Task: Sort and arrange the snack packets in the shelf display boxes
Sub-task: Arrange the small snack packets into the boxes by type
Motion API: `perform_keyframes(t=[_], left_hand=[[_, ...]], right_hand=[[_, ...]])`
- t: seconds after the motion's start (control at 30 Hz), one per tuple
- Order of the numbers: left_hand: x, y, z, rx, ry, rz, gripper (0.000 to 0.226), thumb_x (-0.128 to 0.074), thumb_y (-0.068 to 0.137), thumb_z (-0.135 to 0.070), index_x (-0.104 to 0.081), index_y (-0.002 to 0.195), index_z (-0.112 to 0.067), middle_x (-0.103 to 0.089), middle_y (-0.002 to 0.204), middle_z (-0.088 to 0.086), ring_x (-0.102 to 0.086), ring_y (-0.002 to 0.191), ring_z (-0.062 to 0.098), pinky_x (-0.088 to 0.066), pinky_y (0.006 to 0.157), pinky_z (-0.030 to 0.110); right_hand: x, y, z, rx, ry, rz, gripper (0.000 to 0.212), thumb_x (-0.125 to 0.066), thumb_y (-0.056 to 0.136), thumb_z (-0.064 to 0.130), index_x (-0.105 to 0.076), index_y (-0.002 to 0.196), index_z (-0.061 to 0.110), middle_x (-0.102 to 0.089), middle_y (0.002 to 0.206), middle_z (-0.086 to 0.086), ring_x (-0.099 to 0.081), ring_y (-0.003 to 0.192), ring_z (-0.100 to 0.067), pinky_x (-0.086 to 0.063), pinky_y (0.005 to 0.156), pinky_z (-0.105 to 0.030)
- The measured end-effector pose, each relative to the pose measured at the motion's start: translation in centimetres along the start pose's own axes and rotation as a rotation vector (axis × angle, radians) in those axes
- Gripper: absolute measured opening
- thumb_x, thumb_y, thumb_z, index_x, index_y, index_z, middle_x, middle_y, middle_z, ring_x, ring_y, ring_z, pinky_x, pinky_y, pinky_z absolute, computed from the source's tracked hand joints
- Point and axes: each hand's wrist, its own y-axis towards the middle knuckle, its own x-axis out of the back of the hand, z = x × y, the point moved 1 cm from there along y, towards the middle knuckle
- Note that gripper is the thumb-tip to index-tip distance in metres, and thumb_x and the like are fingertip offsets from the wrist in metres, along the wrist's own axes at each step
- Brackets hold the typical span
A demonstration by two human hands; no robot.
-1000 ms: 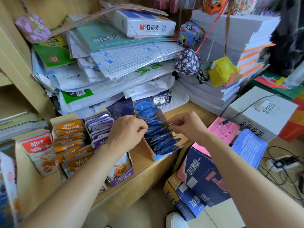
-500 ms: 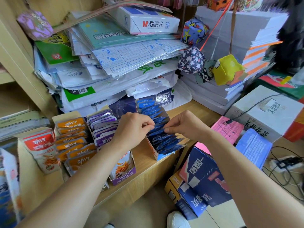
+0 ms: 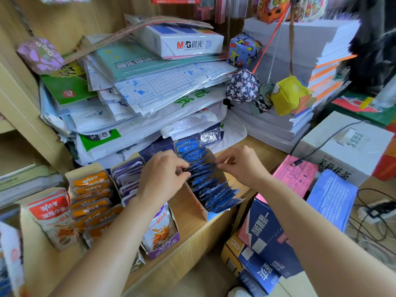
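Observation:
A row of blue snack packets (image 3: pixel 211 185) stands upright in a blue display box (image 3: pixel 209 214) on the wooden shelf (image 3: pixel 192 234). My left hand (image 3: pixel 159 179) pinches the left edges of the middle blue packets. From the other side, my right hand (image 3: pixel 240 166) pinches their right edges. To the left stand a purple box (image 3: pixel 165 243) with purple packets (image 3: pixel 128 179), an orange-packet row (image 3: pixel 92 200) and red packets (image 3: pixel 53 217).
A tall pile of paper packs and plastic-wrapped stationery (image 3: pixel 139 93) rises right behind the boxes. Fabric balls (image 3: pixel 242 86) hang at the right. Blue cartons (image 3: pixel 267 239), a white carton (image 3: pixel 351 146) and cables (image 3: pixel 377 213) sit below and right of the shelf.
Both hands stay on the blue packets, having shifted only slightly along the row. The camera view has tilted a little.

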Motion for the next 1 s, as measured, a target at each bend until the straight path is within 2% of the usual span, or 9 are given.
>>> perform_keyframes(t=[0.13,0.23,0.37,0.47,0.6,0.77,0.83,0.93,1.0], left_hand=[[-0.5,0.3,-0.2,0.021,0.063,0.001,0.014,-0.079,0.084,-0.038,-0.080,0.097,-0.030,-0.056,0.083,-0.013,-0.052,0.081,0.011,-0.038,0.063,0.025],[-0.7,0.5,-0.2,0.006,0.077,0.000,0.007,-0.074,0.090,-0.031,-0.080,0.093,-0.032,-0.062,0.086,-0.014,-0.063,0.084,0.014,-0.047,0.063,0.027],[-0.1,0.9,0.3,0.068,-0.051,-0.103,0.007,-0.073,0.090,-0.032,-0.078,0.085,-0.030,-0.069,0.079,-0.014,-0.067,0.073,0.012,-0.053,0.062,0.032],[0.5,1.1,0.1,0.097,-0.176,-0.148,0.005,-0.077,0.086,-0.032,-0.080,0.084,-0.028,-0.072,0.070,-0.015,-0.067,0.066,0.002,-0.058,0.066,0.031],[0.5,1.2,-0.2,0.141,-0.215,-0.024,0.010,-0.082,0.082,-0.038,-0.081,0.082,-0.028,-0.073,0.069,-0.014,-0.067,0.067,-0.001,-0.058,0.069,0.028],[0.9,1.5,0.6,0.193,-0.140,0.099,0.007,-0.077,0.083,-0.031,-0.080,0.089,-0.034,-0.073,0.074,-0.018,-0.068,0.079,0.003,-0.059,0.076,0.030],[1.3,1.5,0.8,0.215,-0.144,0.065,0.014,-0.072,0.083,-0.023,-0.080,0.089,-0.033,-0.070,0.072,-0.022,-0.065,0.075,-0.003,-0.055,0.071,0.019],[1.3,1.8,1.0,0.200,-0.172,-0.071,0.014,-0.071,0.086,-0.023,-0.079,0.094,-0.030,-0.072,0.079,-0.018,-0.064,0.071,-0.001,-0.054,0.071,0.023],[0.9,2.1,1.0,0.159,-0.136,-0.062,0.013,-0.076,0.086,-0.028,-0.079,0.098,-0.030,-0.070,0.088,-0.015,-0.060,0.073,0.002,-0.047,0.065,0.021]], right_hand=[[-0.3,0.5,0.4,0.011,0.025,-0.036,0.007,-0.078,0.085,0.011,-0.079,0.086,0.018,-0.071,0.084,0.007,-0.059,0.075,0.000,-0.042,0.066,-0.003],[-0.2,0.5,0.9,0.010,0.055,-0.037,0.006,-0.081,0.082,0.011,-0.079,0.082,0.017,-0.070,0.076,0.009,-0.060,0.068,0.002,-0.043,0.064,-0.005],[0.3,0.4,1.5,0.024,0.138,-0.054,0.008,-0.081,0.082,0.008,-0.079,0.079,0.016,-0.068,0.070,0.017,-0.062,0.067,0.008,-0.046,0.064,-0.006],[0.3,0.4,2.2,0.056,0.160,-0.069,0.007,-0.080,0.082,0.007,-0.080,0.082,0.013,-0.074,0.075,0.008,-0.066,0.070,0.000,-0.048,0.067,-0.006],[-0.6,0.3,2.2,0.033,0.093,0.005,0.009,-0.081,0.080,0.008,-0.082,0.086,0.014,-0.076,0.080,0.002,-0.064,0.069,0.000,-0.047,0.067,-0.005],[0.1,0.4,1.4,-0.014,0.215,-0.037,0.010,-0.083,0.079,0.011,-0.077,0.077,0.019,-0.073,0.073,0.009,-0.064,0.066,0.001,-0.047,0.062,-0.009],[0.2,0.4,1.1,-0.047,0.244,-0.102,0.013,-0.083,0.080,0.015,-0.075,0.085,0.024,-0.073,0.080,0.009,-0.066,0.069,-0.002,-0.048,0.060,-0.012],[-0.2,0.6,1.4,-0.021,0.251,-0.106,0.024,-0.080,0.084,0.017,-0.074,0.104,0.030,-0.068,0.096,0.014,-0.065,0.076,-0.001,-0.046,0.062,-0.010],[-0.6,0.7,1.7,0.017,0.205,-0.080,0.016,-0.078,0.085,0.016,-0.078,0.096,0.028,-0.070,0.094,0.015,-0.065,0.079,-0.001,-0.045,0.068,-0.008]])
